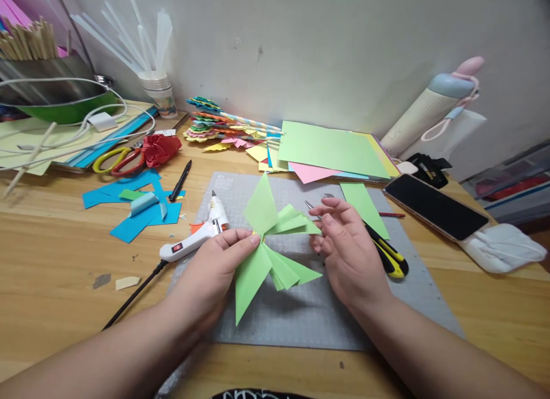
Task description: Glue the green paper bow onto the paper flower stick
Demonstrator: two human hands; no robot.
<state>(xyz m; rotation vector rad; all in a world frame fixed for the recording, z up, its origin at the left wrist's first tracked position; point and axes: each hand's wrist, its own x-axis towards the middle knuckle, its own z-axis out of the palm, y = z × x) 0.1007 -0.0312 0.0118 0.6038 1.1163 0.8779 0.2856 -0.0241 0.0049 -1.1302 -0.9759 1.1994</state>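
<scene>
My left hand [217, 260] pinches the gathered middle of a light green folded-paper piece [261, 207] between thumb and fingers. Pointed petal-like flaps fan out from that pinch, held above the grey cutting mat [301, 324]. Just right of the flap tips is my right hand [350, 253], its fingers loosely curled and apart, with nothing visible in them. Behind it lies a tool with yellow-and-black handles [393, 258]; metal tips show past the fingers, and its middle is hidden. A white glue gun [193, 238] rests left of the paper piece.
Blue paper strips [150, 215], a black pen [180, 180] and scissors [124, 160] lie to the left. Paper flowers on striped sticks [232, 124] and green sheets [330, 149] are at the back. On the right are a phone [436, 207] and a leaning bottle [425, 109].
</scene>
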